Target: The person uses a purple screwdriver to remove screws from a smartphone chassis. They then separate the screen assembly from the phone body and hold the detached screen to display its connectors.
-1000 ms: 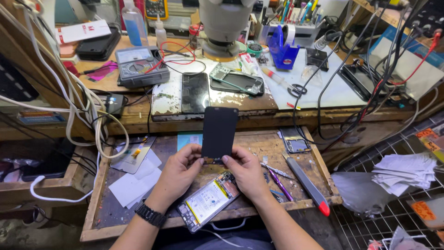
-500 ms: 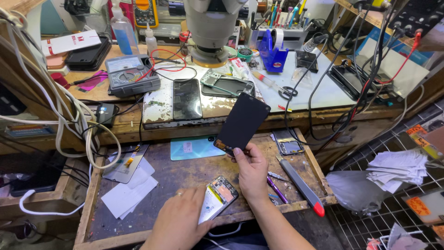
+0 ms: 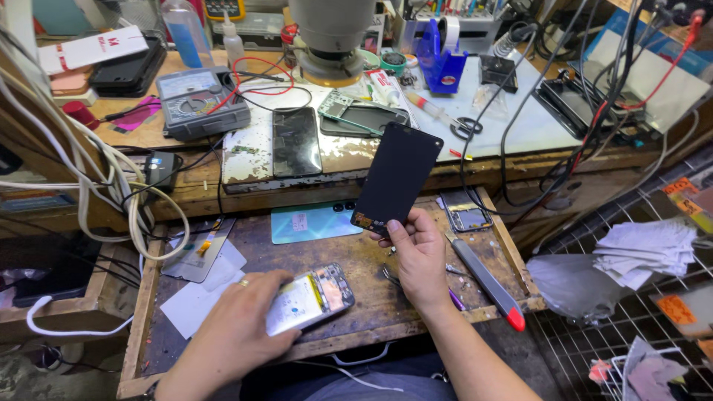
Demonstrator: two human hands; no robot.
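Note:
My right hand [image 3: 420, 255] pinches the bottom edge of a black phone screen panel [image 3: 396, 178] and holds it up, tilted to the right, above the wooden pull-out tray [image 3: 371, 312]. My left hand [image 3: 239, 323] grips an opened phone body [image 3: 310, 298] with a white battery and circuit board showing, low over the tray's front. A ring is on the left hand.
A pale green back cover [image 3: 316, 221], a small phone frame [image 3: 465, 216], tweezers and a red-tipped knife [image 3: 489, 284] lie on the tray. The bench behind holds a dark phone [image 3: 295, 141], a multimeter [image 3: 202, 102], a microscope base [image 3: 331, 44], cables and bottles. Wire racks stand at right.
The screen panel has come off the phone body and gone up and right in my right hand. My left hand has taken the phone body and lowered it to the left.

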